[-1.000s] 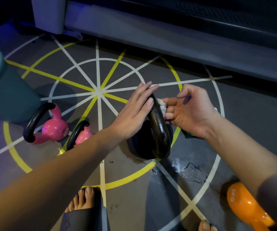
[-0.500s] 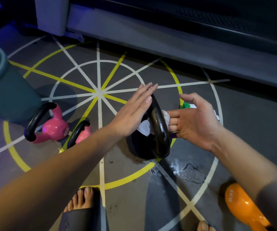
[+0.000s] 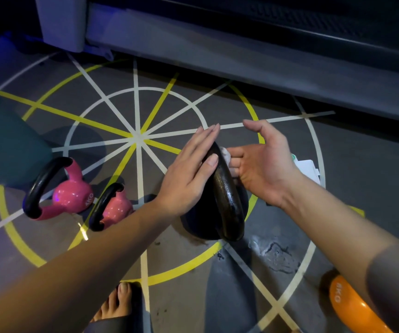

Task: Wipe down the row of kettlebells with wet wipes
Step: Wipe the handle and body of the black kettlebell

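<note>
A black kettlebell [image 3: 227, 207] stands on the floor in the middle of the view, its handle wet and shiny. My left hand [image 3: 189, 171] lies flat with straight fingers against the left side of the handle. My right hand [image 3: 263, 164] presses a white wet wipe [image 3: 225, 153] against the right side of the handle near its top, fingertips on the wipe, thumb raised free. Two pink kettlebells [image 3: 72, 195] [image 3: 116, 207] with black handles stand to the left. An orange kettlebell [image 3: 352, 306] lies at the lower right.
A wet wipes pack [image 3: 309, 168] peeks out behind my right wrist. A teal bin [image 3: 3, 150] stands at far left. A wet patch [image 3: 275, 255] marks the floor right of the black kettlebell. My bare foot in a sandal [image 3: 119, 306] is at bottom. A grey machine base [image 3: 241, 54] runs across the back.
My right hand with the wipe has slid up the right side of the handle towards its top. My left hand stays flat on the handle.
</note>
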{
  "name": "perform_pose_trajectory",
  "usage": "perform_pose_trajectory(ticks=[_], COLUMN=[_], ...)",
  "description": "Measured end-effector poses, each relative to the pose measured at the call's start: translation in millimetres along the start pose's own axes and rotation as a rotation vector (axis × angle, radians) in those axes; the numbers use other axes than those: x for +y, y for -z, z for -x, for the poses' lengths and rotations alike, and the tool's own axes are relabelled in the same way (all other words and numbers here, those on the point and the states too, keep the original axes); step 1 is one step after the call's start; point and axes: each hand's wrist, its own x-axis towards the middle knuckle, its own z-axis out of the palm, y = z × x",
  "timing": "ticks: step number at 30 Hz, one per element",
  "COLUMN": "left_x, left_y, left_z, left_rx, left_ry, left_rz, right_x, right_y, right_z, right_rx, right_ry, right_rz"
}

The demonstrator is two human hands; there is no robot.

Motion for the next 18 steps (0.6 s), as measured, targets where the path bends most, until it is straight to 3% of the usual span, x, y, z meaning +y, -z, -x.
perform_pose_trajectory(ticks=[13,18], left_x=[3,-20], left_y=[22,30], left_z=[5,30], left_rx=[-0.079,-0.095], left_ry=[0.122,0.175], left_rz=[0.144,0.113], right_x=[13,11], right_y=[12,7], right_z=[28,22], right_rx=[-0.02,0.005], right_ry=[-0.044,-0.034], right_rz=[0.159,-0.023])
